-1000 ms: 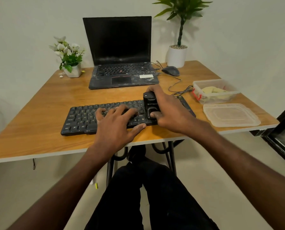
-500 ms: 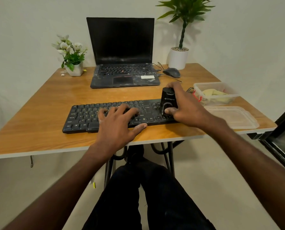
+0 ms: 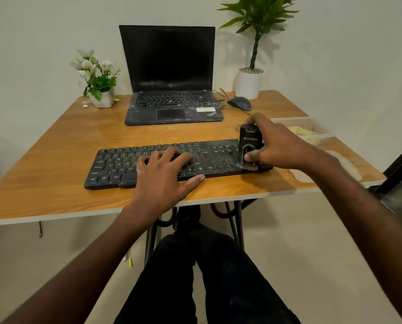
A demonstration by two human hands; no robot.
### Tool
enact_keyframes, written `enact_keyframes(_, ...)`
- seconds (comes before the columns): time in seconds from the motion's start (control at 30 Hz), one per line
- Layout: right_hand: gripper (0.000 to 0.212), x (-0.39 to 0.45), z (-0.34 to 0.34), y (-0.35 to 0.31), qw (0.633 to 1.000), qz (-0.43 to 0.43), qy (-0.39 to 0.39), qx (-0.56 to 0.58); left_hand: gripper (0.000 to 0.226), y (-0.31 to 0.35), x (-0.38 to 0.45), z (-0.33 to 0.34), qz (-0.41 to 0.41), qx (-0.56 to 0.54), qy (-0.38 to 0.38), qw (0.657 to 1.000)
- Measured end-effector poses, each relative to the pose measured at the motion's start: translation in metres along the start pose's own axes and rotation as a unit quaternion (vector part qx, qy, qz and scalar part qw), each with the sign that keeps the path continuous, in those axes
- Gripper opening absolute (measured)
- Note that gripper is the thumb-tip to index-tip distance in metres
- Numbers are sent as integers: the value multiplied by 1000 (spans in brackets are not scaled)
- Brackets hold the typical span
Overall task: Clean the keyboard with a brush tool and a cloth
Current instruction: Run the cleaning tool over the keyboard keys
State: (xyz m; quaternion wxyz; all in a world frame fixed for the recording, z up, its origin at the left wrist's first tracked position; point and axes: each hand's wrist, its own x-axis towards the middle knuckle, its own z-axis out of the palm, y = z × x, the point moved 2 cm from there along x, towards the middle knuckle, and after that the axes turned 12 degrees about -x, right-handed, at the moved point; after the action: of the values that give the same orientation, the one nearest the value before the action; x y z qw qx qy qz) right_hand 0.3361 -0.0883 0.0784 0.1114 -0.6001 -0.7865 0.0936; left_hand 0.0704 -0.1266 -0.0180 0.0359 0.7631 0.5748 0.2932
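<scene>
While the right hand (image 3: pixel 280 142) grips the brush tool (image 3: pixel 249 146), a clear tub (image 3: pixel 312 127) holds something yellow, blurred.

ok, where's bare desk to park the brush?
Free: wood left of the keyboard out to the table edge, and the strip between keyboard and laptop. Crowded: right side, where the right hand grips the brush tool beside the plastic container, its lid and the mouse.
</scene>
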Motion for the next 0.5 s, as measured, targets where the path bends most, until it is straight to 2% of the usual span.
enact_keyframes(0.1,75,-1,4,4,997,21,76,-10,62,1,-1,-1,0,0,1,1000)
enact_keyframes(0.17,75,0,5,6,999,8,46,-6,60,2,-1,-1,1,0,4,1000)
enact_keyframes(0.23,74,0,-3,10,1000,-7,-22,-1,60,2,-2,-1,1,3,4,1000)
enact_keyframes(0.3,73,-3,-14,14,999,-9,-47,-8,60,3,-2,-1,0,3,5,1000)
enact_keyframes(0.5,76,-2,-11,23,997,38,49,-49,59,2,-1,-1,-10,3,7,1000)
